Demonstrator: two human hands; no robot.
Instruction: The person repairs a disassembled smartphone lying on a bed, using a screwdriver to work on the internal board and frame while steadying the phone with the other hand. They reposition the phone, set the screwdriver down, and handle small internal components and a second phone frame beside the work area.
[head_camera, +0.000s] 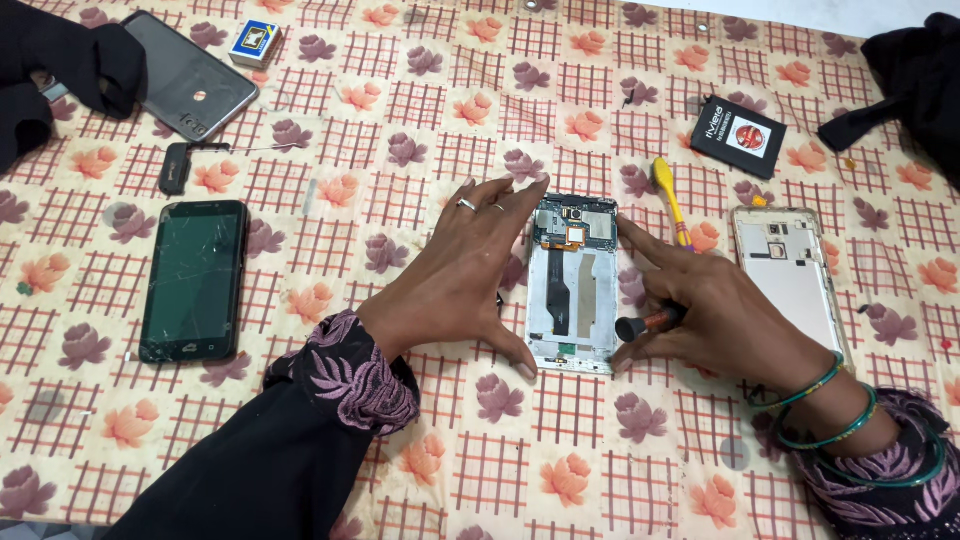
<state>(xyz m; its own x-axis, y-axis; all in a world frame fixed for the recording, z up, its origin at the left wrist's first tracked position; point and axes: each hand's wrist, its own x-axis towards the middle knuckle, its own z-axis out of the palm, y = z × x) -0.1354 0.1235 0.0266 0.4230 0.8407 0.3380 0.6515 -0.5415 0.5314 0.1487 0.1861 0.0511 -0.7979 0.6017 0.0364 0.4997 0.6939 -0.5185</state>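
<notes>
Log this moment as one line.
left hand: steadies opened phone | right hand: holds screwdriver on phone | nearby: back cover

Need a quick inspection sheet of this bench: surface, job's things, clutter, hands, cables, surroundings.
Surface: floral checked cloth, flat, covers the whole view.
Job's things: opened phone with its back off, board and flex cable exposed; screwdriver with black cap.
Clutter: cracked black phone at left; dark phone upper left; small box; black battery; yellow pry tool; detached back cover; small black part.
Hands: left hand spread, fingertips steadying the opened phone's left edge; right hand holds the screwdriver, forefinger on the phone's right edge.
Cables: nothing seen loose.
Surroundings: black fabric at both upper corners.
</notes>
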